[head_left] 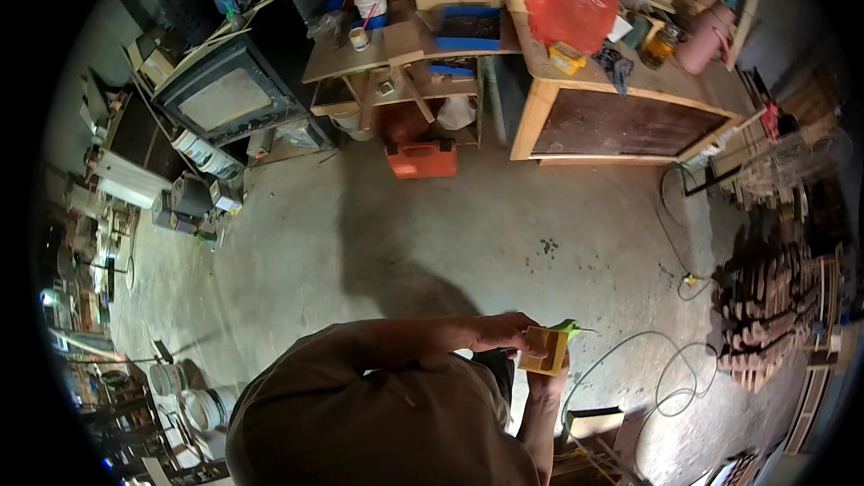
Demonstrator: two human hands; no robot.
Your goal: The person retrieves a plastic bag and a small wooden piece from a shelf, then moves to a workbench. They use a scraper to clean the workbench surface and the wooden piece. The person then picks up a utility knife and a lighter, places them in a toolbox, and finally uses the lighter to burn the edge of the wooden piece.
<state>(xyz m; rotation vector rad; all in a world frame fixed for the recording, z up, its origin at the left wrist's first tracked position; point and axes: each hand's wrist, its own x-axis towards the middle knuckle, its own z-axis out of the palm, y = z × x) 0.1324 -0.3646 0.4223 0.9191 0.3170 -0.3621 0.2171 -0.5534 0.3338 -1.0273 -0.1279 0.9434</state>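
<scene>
A small open box [533, 364], yellow-brown with a divided inside, is held in front of me at the lower middle. My right hand [549, 384] grips it from below and behind, most of the fingers hidden by the box. My left hand [506, 331] reaches across from the left, its bent fingers closed at the box's left side and opening. Whatever those fingers pinch, if anything, is too small to make out. Just beyond the box sticks out a bright green object [570, 328] with a thin tip pointing right; its lower part is hidden.
Along the far side stand a wooden workbench [540, 117], a cluttered shelf table [405, 43] and an orange tool case [421, 160] on the concrete floor. A cable [657, 335] loops at right, near stacked wood pieces [765, 315]. Buckets [203, 409] stand at lower left.
</scene>
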